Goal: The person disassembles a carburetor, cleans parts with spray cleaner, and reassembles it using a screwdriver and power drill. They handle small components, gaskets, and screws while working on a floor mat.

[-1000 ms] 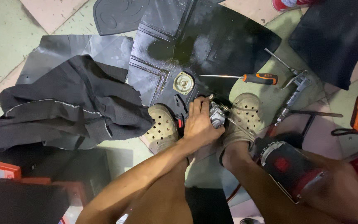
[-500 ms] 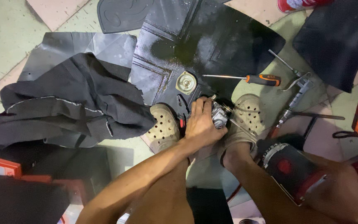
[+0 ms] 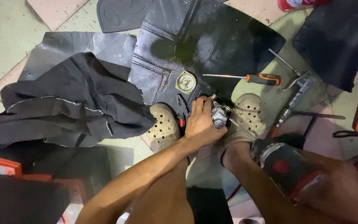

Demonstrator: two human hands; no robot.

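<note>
A small metal engine part is grasped by the left hand on the floor, between two beige clogs. The right hand's grip cannot be told; a screwdriver lies near.

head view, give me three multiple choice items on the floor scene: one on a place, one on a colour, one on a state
1. Where does the round metal cap lie?
A. on the black rubber mat
B. on the crumpled black cloth
C. in a shoe

2. The screwdriver has a handle of which colour?
A. blue
B. orange and black
C. white

3. What is the left hand doing?
A. hanging free
B. gripping the small metal engine part
C. holding the screwdriver

Answers: 1 A, it rests on the wet mat; 2 B, seen on its grip; 3 B, fingers wrap it between the beige perforated shoes.
</note>
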